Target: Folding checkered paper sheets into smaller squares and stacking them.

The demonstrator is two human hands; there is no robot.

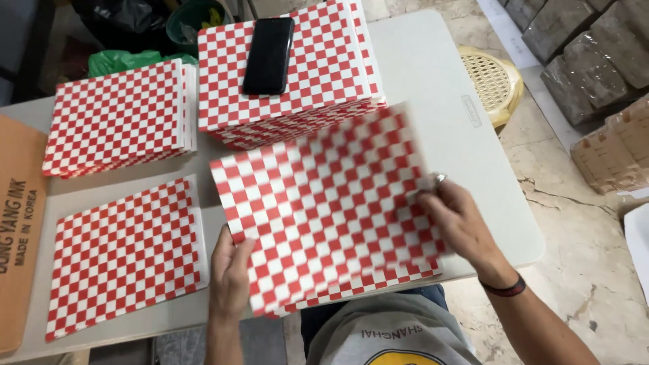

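We see two bare hands that hold one checkered sheet [331, 216], red and white, above the near edge of the tabletop [446, 88]. The left hand [230, 274] grips the sheet at its lower left corner, with the fingers closed on the paper. The right hand [460, 223] grips the right edge of the same sheet, the thumb in front and the fingers behind, so it is also clamped on the paper. A ring shows on one finger of this hand, and a dark band [506, 289] sits on the wrist. The sheet is a little blurred and tilted, and its far edge reaches close to the tall stack.

On the tabletop, behind the held sheet, we see a tall stack of checkered sheets [297, 88], and a black phone [268, 55] lies flat on top of it. To the left stands a lower stack [115, 122] of the same paper. In front of this lower stack a thin pile or a single sheet [125, 257] lies flat; we cannot tell how many sheets it has. At the far left edge lies a brown cardboard piece [17, 230]. On the floor to the right we see a yellow woven stool [493, 81], partly under the tabletop, and wrapped packs [581, 54] further away.
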